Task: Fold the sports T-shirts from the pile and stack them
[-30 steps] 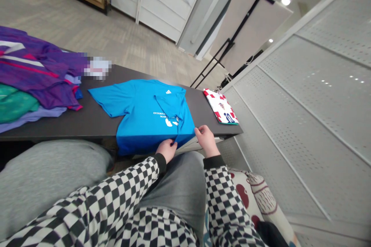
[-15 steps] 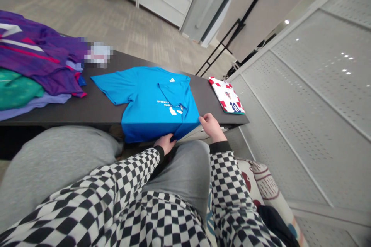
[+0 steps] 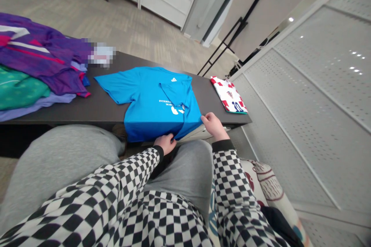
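Observation:
A blue T-shirt with white lettering lies on the dark table, its lower part hanging over the front edge. One sleeve stretches out to the left; the right side is folded inward, with that sleeve lying across the chest print. My left hand is closed on the hanging hem, at the lower end of the folded part. The right edge of the shirt is pinched between the fingers of my right hand, near the table's front edge.
Right of the shirt lies a folded red-and-white checked jersey. A heap of purple jerseys and a green garment covers the table's left end. A perforated white panel stands close on the right. A black metal stand rises behind the table.
The view has shifted slightly, so everything sits a little further right. Both hands keep their grip on the blue T-shirt, and its fold looks almost the same.

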The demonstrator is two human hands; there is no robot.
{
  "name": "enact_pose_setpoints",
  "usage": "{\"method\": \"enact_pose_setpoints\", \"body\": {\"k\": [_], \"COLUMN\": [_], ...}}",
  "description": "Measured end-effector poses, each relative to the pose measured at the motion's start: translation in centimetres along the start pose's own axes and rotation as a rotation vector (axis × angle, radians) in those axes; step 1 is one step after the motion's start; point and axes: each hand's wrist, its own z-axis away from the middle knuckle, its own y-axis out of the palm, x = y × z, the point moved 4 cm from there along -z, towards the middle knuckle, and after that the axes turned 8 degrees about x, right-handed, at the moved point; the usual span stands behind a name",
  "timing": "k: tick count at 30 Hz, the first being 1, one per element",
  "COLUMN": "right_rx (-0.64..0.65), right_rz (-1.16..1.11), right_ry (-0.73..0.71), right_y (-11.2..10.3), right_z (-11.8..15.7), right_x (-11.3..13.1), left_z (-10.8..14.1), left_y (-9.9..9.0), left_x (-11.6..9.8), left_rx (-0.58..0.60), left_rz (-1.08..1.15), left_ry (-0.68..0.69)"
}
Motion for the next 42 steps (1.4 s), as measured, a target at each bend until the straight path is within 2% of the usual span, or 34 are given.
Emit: {"method": "enact_pose_setpoints", "body": {"k": [5, 8, 12, 14, 17, 20, 24, 27, 30, 34, 36, 37, 40, 42], "right_rx": [-0.001, -0.008, -0.029, -0.033, -0.033, -0.033, -0.022, 0.008, 0.078, 0.27, 0.338, 0.318, 0.086, -0.031], "right_rz": [0.015, 0.03, 0.044, 0.048, 0.065, 0.088, 0.102, 0.113, 0.131, 0.123, 0.124, 0.129, 0.1, 0.034], "right_ry": [-0.018, -0.014, -0.012, -0.018, -0.02, -0.022, -0.027, -0.024, -0.022, 0.041, 0.037, 0.008, -0.127, -0.201], "right_y": [0.0, -0.1, -0.1, -0.1, -0.1, -0.1, -0.1, -0.2, -0.7, -1.7, -2.3, -2.7, -4.2, -4.6], "right_z": [0.0, 0.1, 0.2, 0.1, -0.1, -0.3, -0.4, -0.5, -1.0, -2.2, -3.4, -4.2, -7.3, -9.8], "right_x": [0.0, 0.2, 0.5, 0.6, 0.5, 0.5, 0.5, 0.4, 0.6, 0.9, 1.2, 1.5, 2.9, 3.8], "left_z": [0.1, 0.1, 0.2, 0.3, 0.5, 0.6, 1.1, 1.8, 3.2, 5.6, 6.0, 5.9, 4.3, 2.7], "left_y": [-0.2, -0.5, -1.7, -2.6, -3.8, -4.8, -5.6, -5.7, -5.7, -6.3, -8.1, -9.6, -16.2, -20.6], "left_x": [-0.7, -3.3, -7.8, -9.4, -10.7, -10.9, -10.2, -9.5, -9.0, -9.3, -10.1, -10.6, -11.8, -12.0], "left_rx": [-0.033, -0.074, -0.235, -0.308, -0.359, -0.382, -0.417, -0.394, -0.372, -0.359, -0.339, -0.337, -0.354, -0.343], "left_rz": [0.073, 0.188, 0.612, 0.774, 0.899, 0.93, 0.861, 0.822, 0.854, 0.912, 0.891, 0.859, 0.61, 0.277], "left_ry": [0.057, 0.14, 0.278, 0.27, 0.199, 0.157, 0.11, 0.049, 0.008, 0.078, 0.153, 0.2, 0.332, 0.355]}}
